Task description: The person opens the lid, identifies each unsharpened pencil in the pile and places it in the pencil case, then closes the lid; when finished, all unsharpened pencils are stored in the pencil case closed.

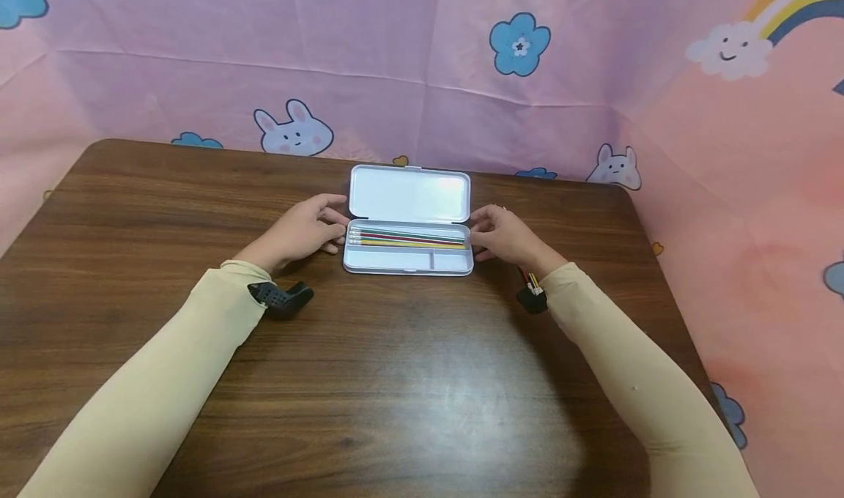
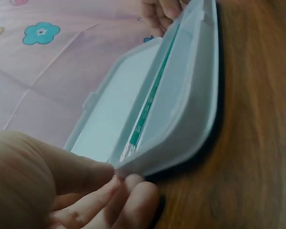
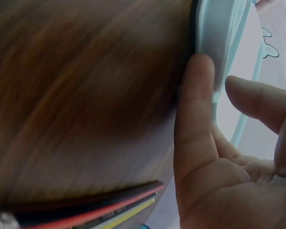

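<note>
A white pencil case (image 1: pixel 409 269) lies on the table with its lid (image 1: pixel 409 194) folded back, away from me. Several pencils (image 1: pixel 409 238), green, red and yellow, lie side by side in its long rear compartment. My left hand (image 1: pixel 300 228) is at the case's left end; in the left wrist view its thumb and fingertips pinch the corner of the rim. At the opposite end is my right hand (image 1: pixel 504 236). One fairly straight finger (image 3: pixel 195 109) touches the case's side wall (image 3: pixel 212 38), while the thumb (image 3: pixel 255 98) stands apart from the fingers.
The brown wooden table (image 1: pixel 395 410) reaches to a pink and purple printed cloth (image 1: pixel 369 66) behind and at the right. Black devices (image 1: pixel 283 299) are worn on both wrists, with coloured wires (image 3: pixel 100 210) beside the right one.
</note>
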Demonstrator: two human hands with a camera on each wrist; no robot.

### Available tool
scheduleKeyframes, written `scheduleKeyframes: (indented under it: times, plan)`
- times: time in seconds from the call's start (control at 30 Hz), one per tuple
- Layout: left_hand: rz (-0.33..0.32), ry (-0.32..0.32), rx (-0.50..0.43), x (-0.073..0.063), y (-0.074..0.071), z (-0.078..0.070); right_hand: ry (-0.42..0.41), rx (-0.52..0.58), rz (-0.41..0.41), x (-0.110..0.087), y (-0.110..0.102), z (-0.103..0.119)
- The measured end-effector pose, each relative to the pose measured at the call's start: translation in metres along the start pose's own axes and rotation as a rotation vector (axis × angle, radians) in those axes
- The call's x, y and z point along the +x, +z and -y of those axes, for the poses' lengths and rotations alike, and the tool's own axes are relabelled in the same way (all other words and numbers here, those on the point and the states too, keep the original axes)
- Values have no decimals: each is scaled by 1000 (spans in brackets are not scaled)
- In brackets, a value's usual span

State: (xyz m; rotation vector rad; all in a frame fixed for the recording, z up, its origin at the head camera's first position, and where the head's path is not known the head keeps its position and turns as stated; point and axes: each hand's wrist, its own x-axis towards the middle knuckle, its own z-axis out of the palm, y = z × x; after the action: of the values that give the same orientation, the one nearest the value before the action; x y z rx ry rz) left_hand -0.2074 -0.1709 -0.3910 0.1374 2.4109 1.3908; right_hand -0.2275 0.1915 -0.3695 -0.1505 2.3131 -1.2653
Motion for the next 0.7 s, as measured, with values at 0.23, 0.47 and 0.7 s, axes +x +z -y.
scheduleKeyframes:
  times: [0.23, 0.47, 0.7]
  plan:
    - [38, -39, -35, 5, 3, -9, -11, 29, 13, 1, 0, -2]
    - [37, -56, -76, 6, 1, -7, -27, 46, 2, 2, 0, -4]
    - [-27, -41, -158, 4, 8, -4, -51, 62, -49, 2, 5, -9]
